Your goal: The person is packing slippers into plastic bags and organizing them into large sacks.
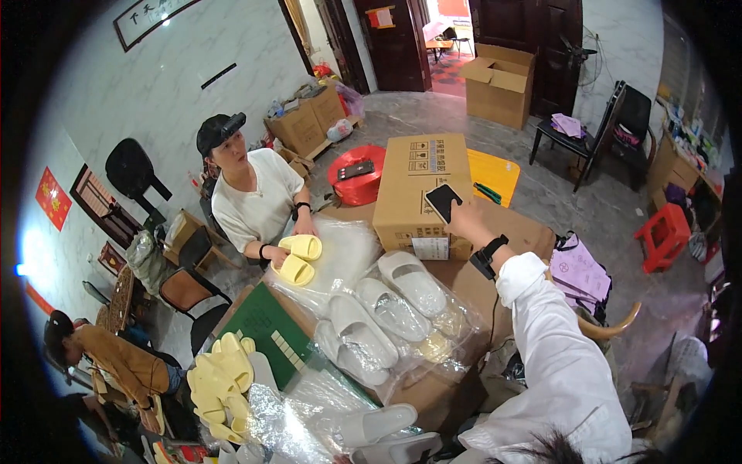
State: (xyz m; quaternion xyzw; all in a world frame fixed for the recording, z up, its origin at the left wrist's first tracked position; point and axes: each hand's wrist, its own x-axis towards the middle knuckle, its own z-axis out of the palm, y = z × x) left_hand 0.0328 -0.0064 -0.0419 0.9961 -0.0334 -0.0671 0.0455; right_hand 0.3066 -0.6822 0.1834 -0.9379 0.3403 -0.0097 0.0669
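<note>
My right hand (468, 222) is closed around a black smartphone (443, 203), held above the near end of a tall brown carton (424, 166). The white-sleeved arm with a black wristband reaches in from the lower right. My left hand is out of view. Pale grey slides (362, 329) in clear plastic bags lie on the table below the carton. Across the table, a co-worker's hands rest at a pair of yellow slides (297, 259) on a stack of clear plastic bags (340, 243). More yellow slides (224, 379) are heaped at the near left.
A dark green board (263, 325) lies by the yellow heap. Behind the carton sit a roll of red strapping (355, 174) and a yellow panel (495, 174). Purple bags (578, 267) hang right of the table. A red stool (665, 236) and an open carton (498, 89) stand on the floor.
</note>
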